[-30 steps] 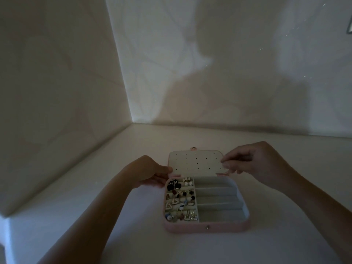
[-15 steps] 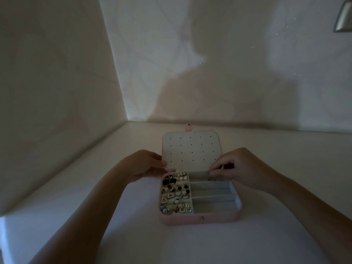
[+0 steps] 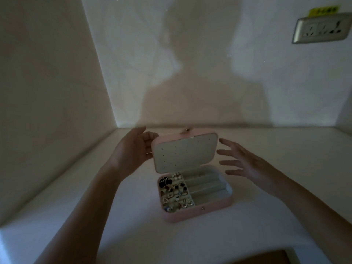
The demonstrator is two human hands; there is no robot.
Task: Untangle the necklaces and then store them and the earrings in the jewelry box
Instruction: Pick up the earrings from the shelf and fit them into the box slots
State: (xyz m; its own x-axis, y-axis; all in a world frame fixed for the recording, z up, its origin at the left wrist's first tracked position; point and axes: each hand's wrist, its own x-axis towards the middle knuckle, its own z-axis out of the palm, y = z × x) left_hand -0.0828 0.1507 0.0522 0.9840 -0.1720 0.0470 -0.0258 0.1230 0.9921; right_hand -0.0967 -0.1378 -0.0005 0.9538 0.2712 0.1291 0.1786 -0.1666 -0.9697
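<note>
Slack, empty grips: left hand [image 3: 133, 149] and right hand [image 3: 245, 162] flank the raised lid [image 3: 184, 153] of the jewelry box [image 3: 198, 213]; earrings [image 3: 175, 193] inside at 9 o'clock; wall socket [image 3: 322, 29] at 2 o'clock.

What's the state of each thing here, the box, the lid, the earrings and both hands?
jewelry box: open, on the white surface.
lid: raised, nearly upright.
earrings: in the box's left compartments.
left hand: open, at the lid's left edge.
right hand: open, fingers spread, clear of the lid.
</note>
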